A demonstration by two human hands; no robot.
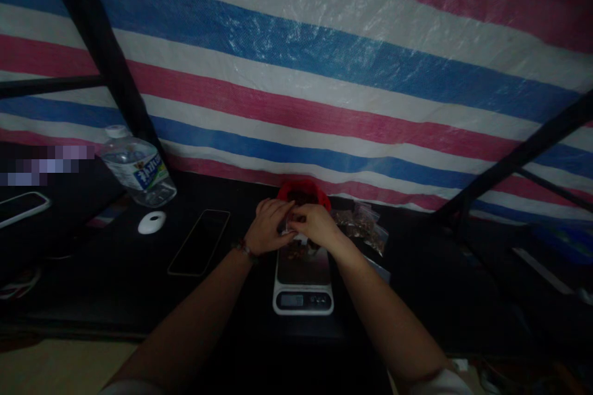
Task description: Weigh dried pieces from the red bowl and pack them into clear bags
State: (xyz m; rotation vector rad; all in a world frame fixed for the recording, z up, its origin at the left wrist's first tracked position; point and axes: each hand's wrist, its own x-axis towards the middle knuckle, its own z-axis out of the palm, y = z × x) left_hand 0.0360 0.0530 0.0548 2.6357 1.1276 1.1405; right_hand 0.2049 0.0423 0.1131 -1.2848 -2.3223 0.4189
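My left hand [269,226] and my right hand [317,226] meet over a digital kitchen scale [306,274]. Between their fingertips is the top of a small clear plastic bag [295,250] with brown bits in it, resting on the scale's plate. The fingers of both hands are closed on it, though part of the grip is hidden and the view is dim. Just behind the hands sits a red bag [319,190] holding dark brown contents. To the right of my right hand lie several filled clear zip bags [368,227].
Left of the scale lie a dark phone [200,242] and a white rounded object [152,223]. A clear water bottle [141,168] stands behind them. Another phone [23,207] lies at the far left. A striped plastic sheet [324,86] and black metal bars [88,18] close off the back.
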